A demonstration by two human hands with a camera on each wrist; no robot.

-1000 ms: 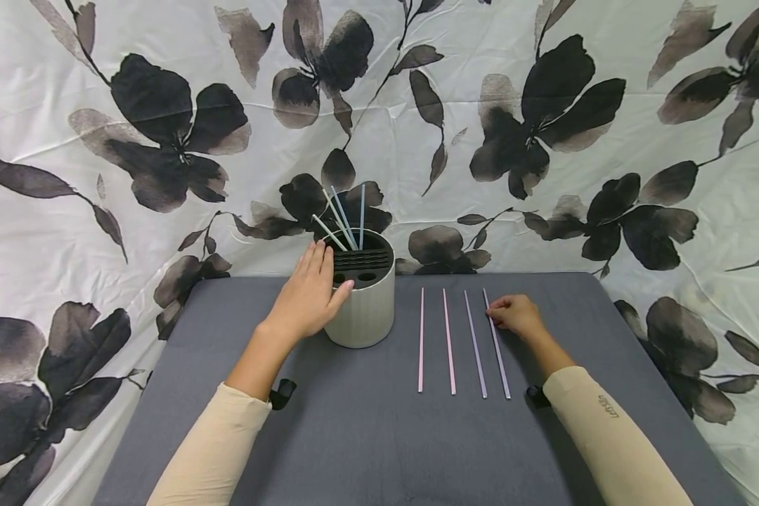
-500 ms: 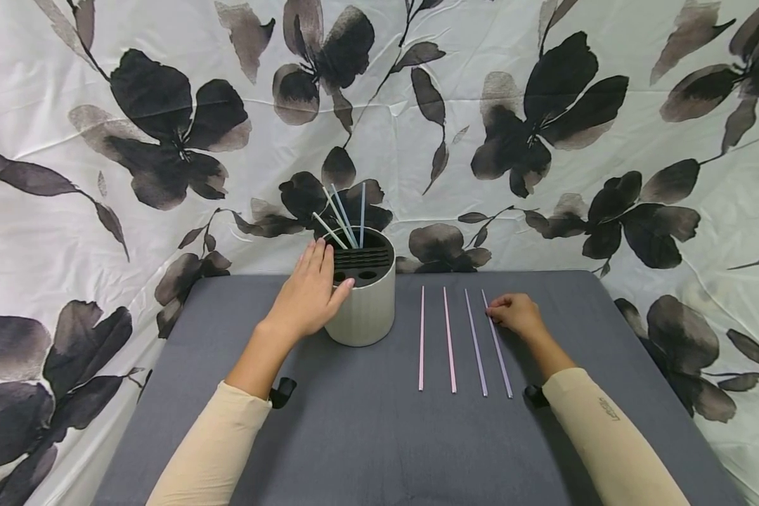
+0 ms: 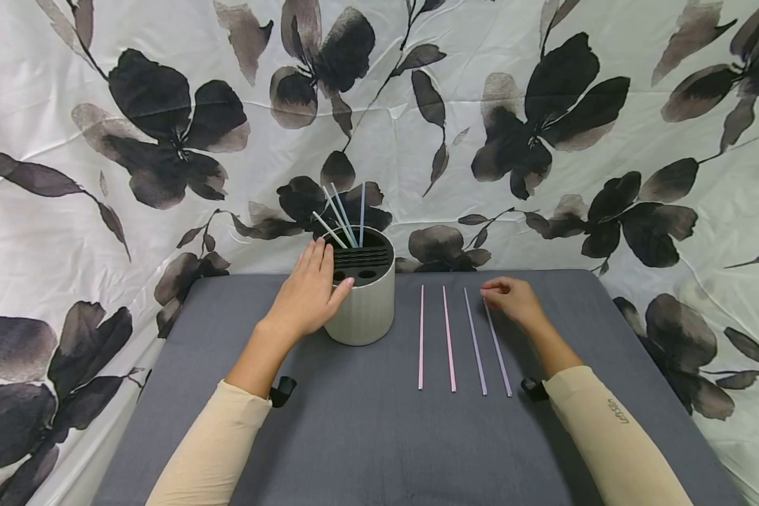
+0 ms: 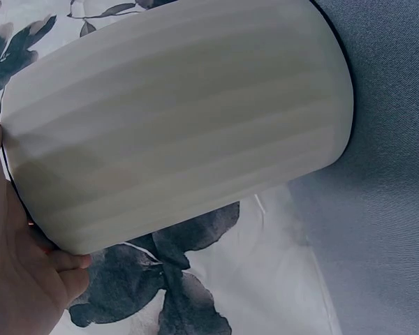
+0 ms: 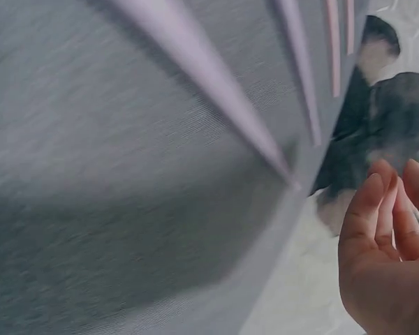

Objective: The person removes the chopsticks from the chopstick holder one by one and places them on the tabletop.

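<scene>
Presently on the grey bench (image 3: 367, 436): four thin straws side by side, long axes running from the near edge toward the far edge, fanning slightly. Two pink straws (image 3: 421, 336) lie left, two lilac straws (image 3: 474, 341) right. Right hand (image 3: 509, 301), fingers loosely curled, hovers at the far tip of the rightmost straw (image 3: 498, 348); a pinch cannot be told. Left hand (image 3: 306, 295) rests flat, fingers straight, against the ribbed white holder (image 3: 367, 309), which carries pale straws (image 3: 344, 218) leaning up and leftward.
</scene>
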